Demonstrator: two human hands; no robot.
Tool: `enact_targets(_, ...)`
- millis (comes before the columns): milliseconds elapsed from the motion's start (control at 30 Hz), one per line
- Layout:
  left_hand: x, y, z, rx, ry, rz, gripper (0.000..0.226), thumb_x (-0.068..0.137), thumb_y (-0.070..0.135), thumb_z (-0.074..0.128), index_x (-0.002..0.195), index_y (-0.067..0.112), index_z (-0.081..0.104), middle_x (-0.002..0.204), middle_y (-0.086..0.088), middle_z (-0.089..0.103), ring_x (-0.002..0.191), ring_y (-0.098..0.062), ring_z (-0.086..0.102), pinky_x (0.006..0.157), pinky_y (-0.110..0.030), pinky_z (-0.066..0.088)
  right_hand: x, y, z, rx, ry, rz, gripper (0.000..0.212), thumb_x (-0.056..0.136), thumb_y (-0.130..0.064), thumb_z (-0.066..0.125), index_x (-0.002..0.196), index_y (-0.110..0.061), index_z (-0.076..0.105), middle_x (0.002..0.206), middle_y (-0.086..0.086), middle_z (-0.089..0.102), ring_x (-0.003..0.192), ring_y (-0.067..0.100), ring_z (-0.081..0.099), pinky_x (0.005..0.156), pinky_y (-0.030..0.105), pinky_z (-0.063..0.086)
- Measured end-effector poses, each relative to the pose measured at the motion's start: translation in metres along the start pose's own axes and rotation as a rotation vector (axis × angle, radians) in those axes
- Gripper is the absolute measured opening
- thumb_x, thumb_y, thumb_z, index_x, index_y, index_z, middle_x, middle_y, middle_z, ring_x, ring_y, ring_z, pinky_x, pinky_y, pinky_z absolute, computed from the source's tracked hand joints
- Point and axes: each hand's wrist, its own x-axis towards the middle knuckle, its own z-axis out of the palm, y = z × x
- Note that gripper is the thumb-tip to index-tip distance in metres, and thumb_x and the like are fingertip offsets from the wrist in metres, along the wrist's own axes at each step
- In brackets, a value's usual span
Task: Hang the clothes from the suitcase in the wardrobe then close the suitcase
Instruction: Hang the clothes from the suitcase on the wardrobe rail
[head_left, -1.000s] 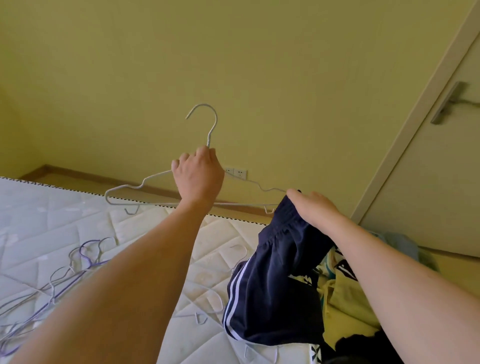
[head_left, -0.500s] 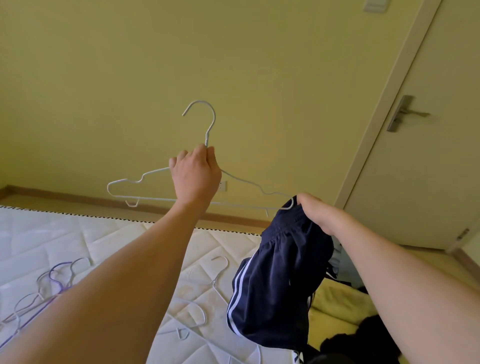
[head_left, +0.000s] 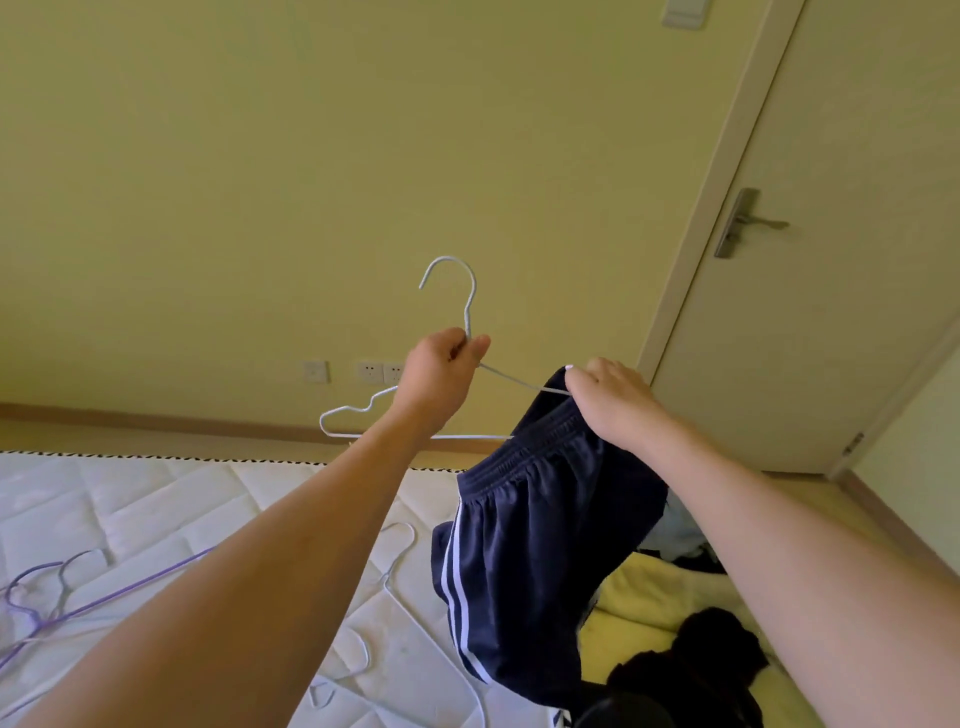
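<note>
Your left hand (head_left: 441, 371) was raised in front of the yellow wall (head_left: 363, 182), fingers and thumb curled tight round the neck of a white wire hanger (head_left: 470, 306), just below its hook. Hook pointed up, hanger roughly upright, tilted a bit.

Your right hand (head_left: 610, 402) gripped the waistband of the navy shorts (head_left: 524, 561) with white side stripes. Waistband was bunched at the hanger's right shoulder; the right arm of the wire ran into the fabric under your fingers. Couldn't tell if the wire was actually threaded through the waistband or just touching it. The rest of the shorts hung down loose over the bed edge.

White mattress (head_left: 156, 519) sat below, with loose hangers on it: purple hangers (head_left: 62, 587) at the left, spare white hangers (head_left: 395, 561) nearer the shorts. Yellow cloth (head_left: 649, 603) and a black garment (head_left: 711, 654) lay bottom right, beside the shorts. Door (head_left: 831, 260) with metal handle (head_left: 743, 221) was shut, right of the wall. No suitcase or wardrobe identifiable in the head view.
</note>
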Motion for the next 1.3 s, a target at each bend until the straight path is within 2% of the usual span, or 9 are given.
enact_targets(233, 0.014, 0.017, 0.017, 0.080, -0.287, 0.009, 0.038, 0.097, 0.038, 0.052, 0.066, 0.015, 0.055, 0.063, -0.001, 0.051, 0.054, -0.017, 0.040, 0.054, -0.026, 0.032, -0.011, 0.034, -0.029, -0.087, 0.041, 0.012, 0.036, 0.097, -0.034, 0.030, 0.068, -0.013, 0.035, 0.069, 0.004, 0.043, 0.067, 0.026, 0.040, 0.054, 0.033, 0.026)
enact_targets(467, 0.018, 0.049, 0.050, 0.114, -0.348, 0.059, 0.037, 0.098, 0.037, 0.052, 0.070, 0.014, 0.055, 0.063, -0.002, 0.044, 0.050, -0.016, 0.034, 0.043, -0.021, 0.029, -0.018, 0.052, -0.037, 0.040, 0.060, 0.036, 0.033, 0.094, -0.030, 0.032, 0.065, -0.014, 0.029, 0.067, 0.001, 0.033, 0.063, 0.022, 0.031, 0.054, 0.033, 0.023)
enact_targets(567, 0.016, 0.053, 0.063, 0.117, -0.372, 0.075, 0.035, 0.097, 0.037, 0.053, 0.076, 0.009, 0.055, 0.070, -0.004, 0.047, 0.059, -0.019, 0.039, 0.052, -0.026, 0.032, -0.019, 0.056, -0.038, 0.118, 0.001, 0.048, 0.028, 0.092, -0.024, 0.036, 0.066, -0.016, 0.026, 0.067, 0.001, 0.029, 0.062, 0.019, 0.025, 0.055, 0.033, 0.019)
enact_targets(733, -0.009, 0.059, 0.080, 0.130, 0.169, 0.530, 0.020, 0.088, 0.025, 0.061, 0.099, 0.010, 0.054, 0.096, 0.002, 0.047, 0.087, -0.020, 0.040, 0.080, -0.030, 0.032, -0.017, 0.066, -0.046, 0.137, 0.025, 0.062, 0.041, 0.091, -0.053, 0.040, 0.071, -0.018, 0.038, 0.068, 0.001, 0.034, 0.062, 0.020, 0.035, 0.060, 0.035, 0.027)
enact_targets(867, -0.043, 0.067, 0.097, 0.097, 0.262, 0.817, 0.014, 0.085, 0.011, 0.056, 0.096, 0.004, 0.051, 0.092, -0.008, 0.050, 0.081, -0.023, 0.045, 0.076, -0.031, 0.035, -0.015, 0.074, -0.062, 0.096, 0.129, 0.094, 0.059, 0.091, -0.070, 0.035, 0.063, -0.018, 0.029, 0.059, -0.001, 0.029, 0.054, 0.019, 0.031, 0.055, 0.033, 0.023)
enact_targets(933, -0.049, 0.061, 0.107, 0.091, 0.055, 0.711, 0.017, 0.085, 0.011, 0.054, 0.101, 0.008, 0.051, 0.093, -0.004, 0.054, 0.082, -0.021, 0.050, 0.076, -0.031, 0.039, -0.017, 0.080, -0.073, 0.183, 0.181, 0.149, 0.062, 0.089, -0.073, 0.036, 0.060, -0.019, 0.028, 0.056, -0.003, 0.030, 0.052, 0.018, 0.032, 0.053, 0.032, 0.022)
enact_targets(1033, -0.046, 0.061, 0.124, 0.055, -0.418, 0.294, 0.027, 0.088, 0.021, 0.059, 0.113, 0.018, 0.052, 0.107, 0.005, 0.060, 0.102, -0.015, 0.057, 0.089, -0.033, 0.046, -0.025, 0.082, -0.083, 0.267, 0.185, 0.168, 0.066, 0.081, -0.082, 0.039, 0.060, -0.021, 0.026, 0.054, -0.006, 0.027, 0.051, 0.017, 0.030, 0.053, 0.032, 0.023)
enact_targets(1100, -0.040, 0.068, 0.134, 0.005, -0.526, 0.222, 0.037, 0.085, 0.021, 0.064, 0.118, 0.019, 0.048, 0.117, 0.004, 0.057, 0.114, -0.016, 0.054, 0.098, -0.034, 0.044, -0.029, 0.081, -0.087, 0.300, 0.186, 0.164, 0.067, 0.076, -0.086, 0.040, 0.061, -0.022, 0.025, 0.055, -0.007, 0.026, 0.052, 0.017, 0.029, 0.054, 0.032, 0.022)
enact_targets(1300, -0.038, 0.094, 0.150, -0.134, -0.788, 0.183, 0.037, 0.077, 0.023, 0.067, 0.091, 0.031, 0.034, 0.091, -0.021, 0.062, 0.069, -0.028, 0.055, 0.060, -0.041, 0.046, -0.037, 0.086, -0.106, 0.351, 0.262, 0.154, 0.067, 0.079, -0.082, 0.042, 0.059, -0.022, 0.023, 0.048, -0.008, 0.024, 0.047, 0.015, 0.026, 0.051, 0.031, 0.021)
